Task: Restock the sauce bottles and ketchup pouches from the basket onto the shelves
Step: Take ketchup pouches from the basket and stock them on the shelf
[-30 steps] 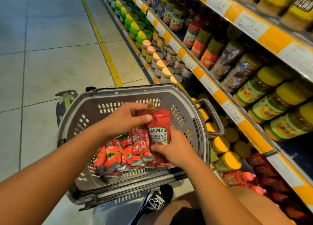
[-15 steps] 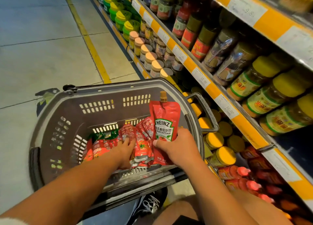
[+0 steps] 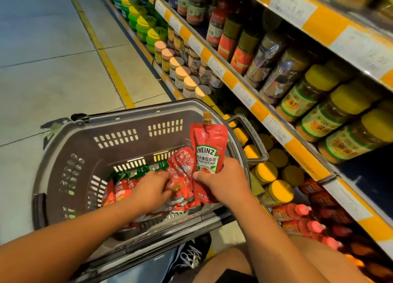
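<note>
left hand (image 3: 155,187) off the Heinz pouch (image 3: 208,155) since 1 s ago, now down in the basket (image 3: 63,155), fingers closing on the small red sachets (image 3: 180,176), view panned slightly left

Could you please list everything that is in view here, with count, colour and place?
Basket: one, dark grey, on the floor beside the shelves.
Heinz pouch: one, red with a tan cap, upright over the basket's right side.
Small ketchup pouches: a pile, count unclear, red with green, in the basket bottom.
Yellow-lidded jars: several, on the low shelf right of the basket.
Red sauce bottles: several, lying on the lowest shelf.
Beige-lidded jars: a row, further along the aisle.
Green-lidded tubs: a row, beyond them.
Price tags: many, white on yellow shelf edges.
Shoe: one, black, white laces.
Left hand: on the small pouches.
Right hand: holding the Heinz pouch.
</note>
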`<state>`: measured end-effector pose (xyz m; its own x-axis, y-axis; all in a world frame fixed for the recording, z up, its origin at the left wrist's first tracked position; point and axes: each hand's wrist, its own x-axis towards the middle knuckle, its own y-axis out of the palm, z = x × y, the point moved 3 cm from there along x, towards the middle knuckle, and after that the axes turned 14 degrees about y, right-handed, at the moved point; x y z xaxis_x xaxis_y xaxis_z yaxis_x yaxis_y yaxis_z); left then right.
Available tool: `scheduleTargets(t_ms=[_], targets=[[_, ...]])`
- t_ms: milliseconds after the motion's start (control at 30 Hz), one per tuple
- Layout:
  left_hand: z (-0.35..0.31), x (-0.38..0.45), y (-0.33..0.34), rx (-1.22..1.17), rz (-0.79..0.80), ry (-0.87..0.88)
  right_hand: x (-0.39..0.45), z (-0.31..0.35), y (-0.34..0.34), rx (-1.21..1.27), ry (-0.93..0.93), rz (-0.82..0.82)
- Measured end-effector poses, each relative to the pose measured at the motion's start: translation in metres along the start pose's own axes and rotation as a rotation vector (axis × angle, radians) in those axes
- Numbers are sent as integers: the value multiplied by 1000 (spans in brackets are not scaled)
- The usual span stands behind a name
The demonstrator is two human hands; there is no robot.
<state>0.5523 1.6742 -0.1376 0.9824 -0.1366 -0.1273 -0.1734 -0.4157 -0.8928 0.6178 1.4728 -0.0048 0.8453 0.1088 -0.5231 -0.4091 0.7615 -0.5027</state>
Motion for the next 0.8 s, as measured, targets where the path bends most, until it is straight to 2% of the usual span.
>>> scheduleTargets(t_ms=[100,167,233,300,433,567,800], targets=[[15,-1,-40,-478,-181,-262,-4,1,-2,67,-1,14],[26,-9,-64,-780,-299,-374,-9,2,-5,126,-17,15],[24,-15,-85,-901,-354,-390,-14,4,-9,177,-35,-3],[9,-20,-107,-1001,-410,-335,-21,5,-14,237,-48,-39],[-30,-25,-153,-1153,-563,-238,-37,6,-28,387,-76,-100],[-69,-27,-183,-1224,-640,-199,-58,2,-44,453,-99,-127],[-132,-36,-211,-1179,-609,-98,-97,-10,-72,651,-119,-138]])
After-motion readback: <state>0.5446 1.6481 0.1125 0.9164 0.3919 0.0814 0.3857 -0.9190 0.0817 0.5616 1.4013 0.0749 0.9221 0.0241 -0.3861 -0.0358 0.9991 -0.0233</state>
